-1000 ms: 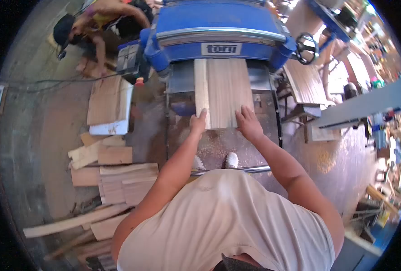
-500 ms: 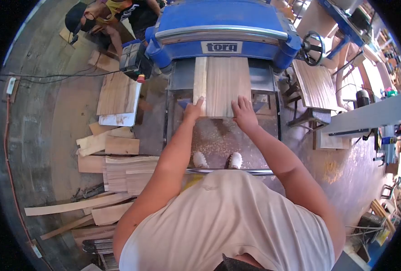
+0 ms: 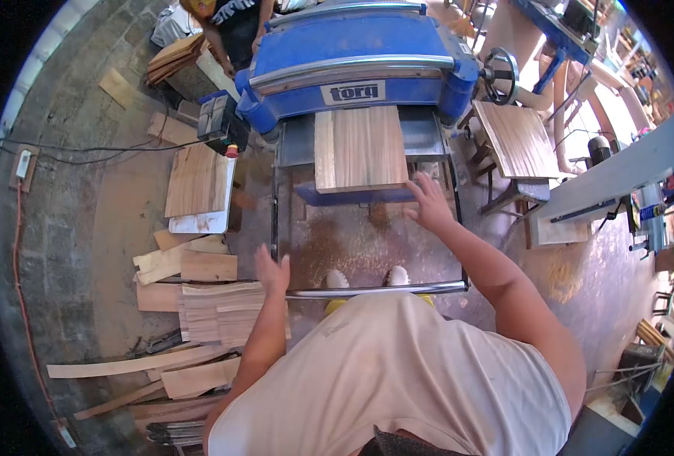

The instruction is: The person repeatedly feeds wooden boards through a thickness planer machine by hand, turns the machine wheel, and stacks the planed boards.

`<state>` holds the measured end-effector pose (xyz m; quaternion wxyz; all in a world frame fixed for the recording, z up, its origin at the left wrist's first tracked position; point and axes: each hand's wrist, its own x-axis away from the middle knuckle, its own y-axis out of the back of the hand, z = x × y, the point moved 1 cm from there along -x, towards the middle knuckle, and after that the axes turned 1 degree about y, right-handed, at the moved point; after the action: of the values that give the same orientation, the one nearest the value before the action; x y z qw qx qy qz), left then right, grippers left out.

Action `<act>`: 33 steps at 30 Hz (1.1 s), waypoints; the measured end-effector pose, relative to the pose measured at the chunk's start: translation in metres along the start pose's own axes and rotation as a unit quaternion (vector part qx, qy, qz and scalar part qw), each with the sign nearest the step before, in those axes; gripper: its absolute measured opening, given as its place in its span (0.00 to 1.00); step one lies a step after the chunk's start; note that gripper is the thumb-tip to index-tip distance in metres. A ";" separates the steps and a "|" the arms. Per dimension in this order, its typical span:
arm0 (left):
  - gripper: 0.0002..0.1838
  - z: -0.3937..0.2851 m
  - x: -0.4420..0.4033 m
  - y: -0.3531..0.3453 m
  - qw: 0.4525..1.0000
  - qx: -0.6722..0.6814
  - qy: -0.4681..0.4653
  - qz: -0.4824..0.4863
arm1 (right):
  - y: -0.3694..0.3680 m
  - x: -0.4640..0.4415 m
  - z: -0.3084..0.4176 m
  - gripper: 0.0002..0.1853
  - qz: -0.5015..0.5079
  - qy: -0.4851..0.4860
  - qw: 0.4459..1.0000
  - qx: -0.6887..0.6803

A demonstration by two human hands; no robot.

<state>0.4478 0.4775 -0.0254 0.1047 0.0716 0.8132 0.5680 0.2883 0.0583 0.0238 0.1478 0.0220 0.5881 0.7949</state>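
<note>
Board: flat on the metal bed of the blue torq thickness planer, far end at the machine's mouth, near end jutting toward the person.
Left hand: fingers spread and empty, well apart from the board, near the loose planks.
Right hand: fingers splayed, gripping nothing, just beside the board's near right corner; whether they touch it, I cannot tell.
Skew: with neither hand gripping, an uneven pull could turn the board crooked, or its overhanging end could sag.
Fingers: the right ones might be knocked if that corner swung.
Footing: what look like shavings on the floor could make a step slip.
</note>
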 end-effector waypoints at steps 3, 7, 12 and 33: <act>0.38 0.050 0.028 -0.010 0.978 0.063 0.156 0.124 | -0.008 0.048 -0.040 0.41 0.035 -0.012 0.997 0.064; 0.31 0.059 0.029 -0.015 0.952 0.082 0.194 0.222 | -0.010 0.078 -0.058 0.37 0.178 0.030 0.976 0.126; 0.25 0.020 0.005 -0.002 0.977 0.068 0.118 0.164 | -0.021 0.089 -0.064 0.35 0.194 0.078 0.966 0.155; 0.27 0.020 -0.007 -0.023 0.965 -0.017 0.224 0.133 | -0.020 0.086 -0.064 0.19 0.154 0.048 0.979 0.122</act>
<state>0.4600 0.4863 -0.0534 -0.1550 0.0480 0.7894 0.5920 0.1973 0.0260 -0.0263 -0.0085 0.0919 0.6767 0.7305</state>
